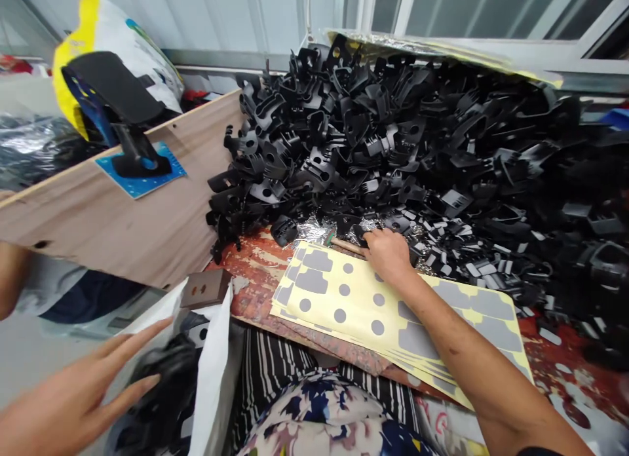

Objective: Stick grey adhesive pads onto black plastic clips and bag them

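Observation:
My left hand (93, 387) is at the lower left with its fingers apart, holding nothing. It hovers at the mouth of a white sack (212, 377) that has black plastic parts (164, 384) inside. Across the table, my right hand (388, 254) has its fingers closed at the near edge of a heap of black plastic parts (334, 141). A small black plastic part (360, 234) shows at its fingertips. Beside that hand lies a tool with a wooden handle (346, 246). Under the forearm is a stack of yellow sheets (361, 292) with grey stickers.
Small grey-white pieces (449, 240) and silvery metal bits (314, 229) are scattered before the heap. A wooden board (191, 200) borders the left, bearing a black assembled holder (140, 158) on a blue card (171, 164). A brown block (206, 289) sits at the sack's rim. Another person's arm (10, 279) shows at far left.

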`<state>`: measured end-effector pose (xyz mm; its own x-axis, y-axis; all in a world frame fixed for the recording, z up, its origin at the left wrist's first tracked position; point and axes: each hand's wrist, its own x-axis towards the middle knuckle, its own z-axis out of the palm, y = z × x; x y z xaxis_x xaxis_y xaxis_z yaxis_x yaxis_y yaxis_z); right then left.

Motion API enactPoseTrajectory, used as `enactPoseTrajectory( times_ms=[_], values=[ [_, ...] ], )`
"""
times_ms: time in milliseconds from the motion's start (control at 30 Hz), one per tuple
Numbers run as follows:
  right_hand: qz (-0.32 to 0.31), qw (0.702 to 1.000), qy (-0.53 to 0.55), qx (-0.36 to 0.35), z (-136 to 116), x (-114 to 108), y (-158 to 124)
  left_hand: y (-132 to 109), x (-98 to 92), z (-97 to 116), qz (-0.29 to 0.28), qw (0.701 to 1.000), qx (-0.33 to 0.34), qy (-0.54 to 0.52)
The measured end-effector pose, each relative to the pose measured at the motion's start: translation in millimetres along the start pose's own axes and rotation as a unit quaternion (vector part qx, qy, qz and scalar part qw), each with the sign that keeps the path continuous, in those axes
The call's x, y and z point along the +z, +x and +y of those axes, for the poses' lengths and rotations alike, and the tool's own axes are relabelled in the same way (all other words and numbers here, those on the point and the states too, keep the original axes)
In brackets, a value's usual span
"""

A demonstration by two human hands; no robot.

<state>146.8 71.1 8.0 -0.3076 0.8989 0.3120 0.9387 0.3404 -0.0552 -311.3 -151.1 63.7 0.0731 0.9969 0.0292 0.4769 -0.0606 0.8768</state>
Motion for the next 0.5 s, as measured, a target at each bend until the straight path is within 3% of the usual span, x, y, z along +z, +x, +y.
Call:
enactPoseTrajectory(
  times_ms=[100, 167, 233, 333, 400, 500],
  values=[
    [0.014, 1.000, 0.003, -0.004, 0.6, -7.4, -14.7, 16.9, 29.6, 19.2, 0.031, 0.997, -0.041, 0.057],
    [0.067, 0.994, 0.070, -0.040, -6.8, -15.7, -38.2, 35.6, 62.2, 36.3, -0.045, 0.990, -0.123, -0.046],
    [0.119, 0.968, 0.190, -0.114, -25.6, -20.5, -66.2, 57.2, 103.9, 50.0, -0.135, 0.950, -0.180, -0.216],
    [0.112, 0.922, 0.316, -0.191, -62.8, -16.8, -98.0, 92.7, 164.3, 57.3, -0.187, 0.864, -0.227, -0.408],
    [0.098, 0.923, 0.342, -0.149, -80.1, -10.7, -106.0, 118.6, 187.6, 54.3, -0.163, 0.845, -0.245, -0.447],
    [0.088, 0.922, 0.376, -0.001, -89.4, -3.0, -104.3, 159.2, 190.8, 47.1, -0.093, 0.864, -0.227, -0.440]
  ],
)
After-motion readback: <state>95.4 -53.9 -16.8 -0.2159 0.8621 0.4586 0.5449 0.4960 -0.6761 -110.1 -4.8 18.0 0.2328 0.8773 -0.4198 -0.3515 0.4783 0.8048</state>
